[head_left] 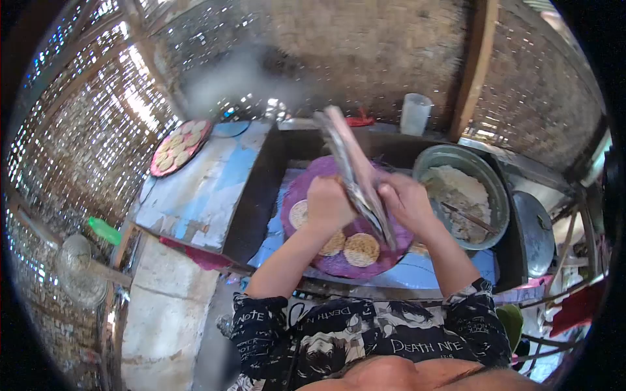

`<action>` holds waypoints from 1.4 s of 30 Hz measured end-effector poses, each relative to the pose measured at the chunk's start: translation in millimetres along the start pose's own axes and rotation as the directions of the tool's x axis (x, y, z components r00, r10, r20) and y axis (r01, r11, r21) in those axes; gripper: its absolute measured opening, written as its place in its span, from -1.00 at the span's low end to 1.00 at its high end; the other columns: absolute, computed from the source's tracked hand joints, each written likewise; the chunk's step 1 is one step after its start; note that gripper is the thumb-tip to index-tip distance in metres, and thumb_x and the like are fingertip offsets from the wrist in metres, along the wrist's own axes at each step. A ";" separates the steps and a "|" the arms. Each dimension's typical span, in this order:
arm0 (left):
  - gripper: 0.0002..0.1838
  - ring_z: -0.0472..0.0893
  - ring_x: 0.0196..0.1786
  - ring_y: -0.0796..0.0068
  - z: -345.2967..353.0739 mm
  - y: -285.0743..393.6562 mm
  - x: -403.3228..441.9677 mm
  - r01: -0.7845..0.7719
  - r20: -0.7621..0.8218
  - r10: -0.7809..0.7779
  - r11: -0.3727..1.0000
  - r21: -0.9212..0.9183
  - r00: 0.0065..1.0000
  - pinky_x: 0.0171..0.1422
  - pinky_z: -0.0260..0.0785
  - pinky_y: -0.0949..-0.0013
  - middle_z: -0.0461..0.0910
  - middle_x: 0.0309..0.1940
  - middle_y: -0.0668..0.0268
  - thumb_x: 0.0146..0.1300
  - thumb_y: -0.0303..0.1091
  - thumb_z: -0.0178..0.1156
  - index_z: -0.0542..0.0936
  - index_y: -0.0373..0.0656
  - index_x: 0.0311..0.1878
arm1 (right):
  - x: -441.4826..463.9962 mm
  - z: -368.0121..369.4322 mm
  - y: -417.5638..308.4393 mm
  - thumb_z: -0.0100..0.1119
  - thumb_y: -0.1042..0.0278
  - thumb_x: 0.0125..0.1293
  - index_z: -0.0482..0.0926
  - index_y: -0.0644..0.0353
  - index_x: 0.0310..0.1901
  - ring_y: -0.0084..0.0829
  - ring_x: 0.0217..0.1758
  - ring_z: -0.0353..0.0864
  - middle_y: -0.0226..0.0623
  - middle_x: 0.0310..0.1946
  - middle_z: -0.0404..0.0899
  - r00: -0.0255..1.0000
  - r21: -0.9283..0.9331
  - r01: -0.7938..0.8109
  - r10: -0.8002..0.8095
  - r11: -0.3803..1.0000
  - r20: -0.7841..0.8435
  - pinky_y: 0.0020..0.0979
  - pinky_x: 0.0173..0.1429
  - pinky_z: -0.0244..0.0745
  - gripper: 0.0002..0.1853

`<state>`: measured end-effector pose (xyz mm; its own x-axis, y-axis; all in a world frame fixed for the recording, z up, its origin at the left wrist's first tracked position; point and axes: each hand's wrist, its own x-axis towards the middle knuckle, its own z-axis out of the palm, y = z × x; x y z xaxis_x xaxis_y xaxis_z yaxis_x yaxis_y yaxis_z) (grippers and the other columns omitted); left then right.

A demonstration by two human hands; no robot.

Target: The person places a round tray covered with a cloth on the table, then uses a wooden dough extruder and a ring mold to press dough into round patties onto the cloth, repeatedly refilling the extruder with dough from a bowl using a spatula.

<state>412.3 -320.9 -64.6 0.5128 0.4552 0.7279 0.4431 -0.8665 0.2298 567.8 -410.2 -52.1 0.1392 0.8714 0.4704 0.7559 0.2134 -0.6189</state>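
Between my hands, a flat thin pinkish and dark object [355,169] is held on edge, blurred by motion. My left hand [328,203] is closed on its left side in a fist. On its right side, my right hand [405,201] grips it with curled fingers. Beneath them lies a round purple mat [339,266] with several flat round cakes; one browned cake [361,250] is near its front edge, and a paler cake [298,214] is at its left, partly hidden by my left hand.
A green basin [499,195] of pale, mash-like food with a stick stands at the right. A pink tray [156,168] of pale cakes sits on the blue-white table [215,176]. A translucent cup [415,114] is behind, a large metal lid [533,234] far right. Dark raised edges frame the mat.
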 end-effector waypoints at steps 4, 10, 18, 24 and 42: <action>-0.80 0.56 -0.43 0.10 34.4 71.4 15.6 -0.079 0.404 0.118 0.990 -0.114 0.907 -0.21 0.37 0.14 0.55 -0.56 0.12 -0.18 -0.27 0.18 0.49 -0.20 -0.51 | -3.0 -66.9 -30.0 0.17 0.16 0.09 0.39 0.32 0.01 -0.04 -0.13 0.43 -0.01 -0.19 0.42 0.913 -0.445 0.189 -0.323 0.876 -0.248 -0.15 -0.01 0.33 -0.49; -0.78 0.57 -0.40 0.00 85.4 108.2 20.1 -0.291 0.237 0.534 0.722 -0.628 0.812 -0.29 0.44 0.11 0.57 -0.54 0.11 -0.15 -0.26 0.19 0.55 -0.15 -0.40 | -52.7 -127.0 -11.0 0.17 0.50 -0.08 0.28 0.24 -0.05 -0.28 -0.23 0.47 -0.20 -0.27 0.44 0.862 -0.243 0.503 -0.462 0.830 0.208 -0.29 -0.13 0.38 -0.52; -0.71 0.62 -0.32 0.14 94.9 140.6 65.4 0.033 0.608 0.104 0.977 -0.210 0.788 -0.22 0.46 0.20 0.60 -0.44 0.08 -0.13 -0.26 0.27 0.57 -0.17 -0.30 | -83.1 -272.3 82.1 0.11 0.51 0.02 0.21 0.16 -0.13 -0.54 -0.44 0.44 -0.40 -0.47 0.40 0.967 0.229 -0.146 0.187 0.963 -0.172 -0.46 -0.48 0.37 -0.62; -0.62 0.30 0.26 0.17 182.7 150.1 57.8 0.266 0.285 0.227 0.114 -0.957 0.931 0.27 0.20 0.04 0.38 0.13 0.08 -0.14 -0.53 0.37 0.57 -0.06 -0.18 | -101.6 -238.3 155.3 0.05 0.54 0.16 0.26 0.05 -0.21 -0.52 -0.34 0.46 -0.35 -0.37 0.45 0.510 0.651 0.445 0.423 0.615 -0.749 -0.55 -0.42 0.39 -0.77; -0.54 0.54 -0.13 0.23 96.0 157.5 44.1 0.276 0.142 -0.375 0.332 -0.902 0.916 -0.02 0.45 0.09 0.39 -0.15 0.30 0.02 -0.23 0.34 0.39 -0.15 -0.06 | -124.1 -217.6 342.6 0.07 0.37 0.07 0.53 0.25 -0.25 -0.12 -0.31 0.60 -0.12 -0.39 0.57 0.658 -0.618 0.038 0.446 0.785 0.607 -0.21 -0.25 0.51 -0.78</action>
<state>575.3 -417.6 -58.3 0.4082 0.7709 0.4890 -0.3745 -0.3471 0.8598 948.7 -541.4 -185.7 0.0405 0.9365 -0.3483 0.9942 -0.0726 -0.0796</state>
